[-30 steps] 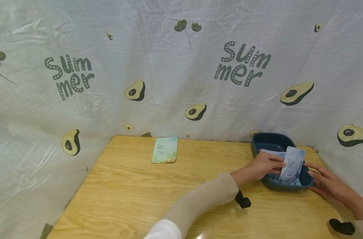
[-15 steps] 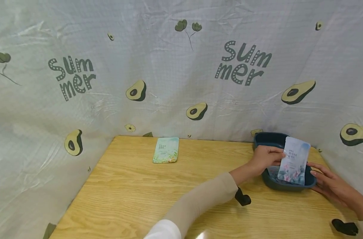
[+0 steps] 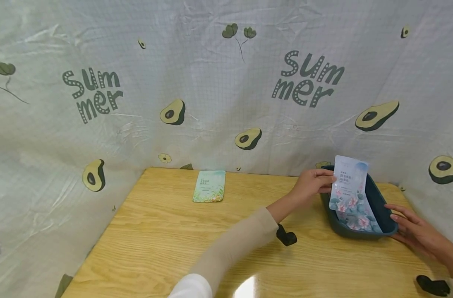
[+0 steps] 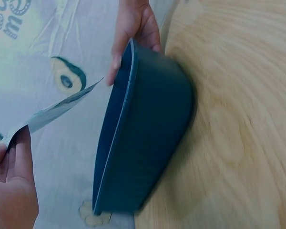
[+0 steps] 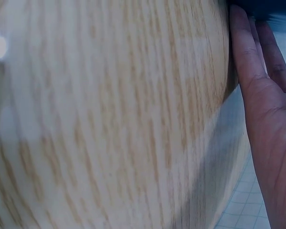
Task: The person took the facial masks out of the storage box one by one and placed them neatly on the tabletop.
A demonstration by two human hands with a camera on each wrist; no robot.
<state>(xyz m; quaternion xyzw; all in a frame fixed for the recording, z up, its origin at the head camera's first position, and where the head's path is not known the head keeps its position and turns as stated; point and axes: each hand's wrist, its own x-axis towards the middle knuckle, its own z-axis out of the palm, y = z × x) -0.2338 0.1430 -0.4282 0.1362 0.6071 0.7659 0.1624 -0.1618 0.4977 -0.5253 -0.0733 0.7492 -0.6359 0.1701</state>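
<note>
My left hand (image 3: 312,182) pinches the left edge of a pale sheet mask packet (image 3: 349,186) printed with pink flowers. It is raised over the dark blue bin (image 3: 336,223). In the left wrist view that packet (image 4: 57,112) is seen nearly edge-on, apart from the bin (image 4: 148,119). Another flowered packet (image 3: 362,222) lies inside the bin; the held one partly hides it. My right hand (image 3: 416,227) touches the bin's right end, fingers fairly straight. The right wrist view shows this hand (image 5: 267,105) with its fingertips at the bin's wall (image 5: 276,14).
A green sheet mask packet (image 3: 209,186) lies flat near the back of the wooden table (image 3: 155,240). A white curtain (image 3: 204,78) with avocado prints hangs behind and along both sides. The bin stands at the back right corner.
The left hand has lifted the flowered packet from the bin and moved it up and left. The packet below has come into fuller view. The right hand stays at the bin.
</note>
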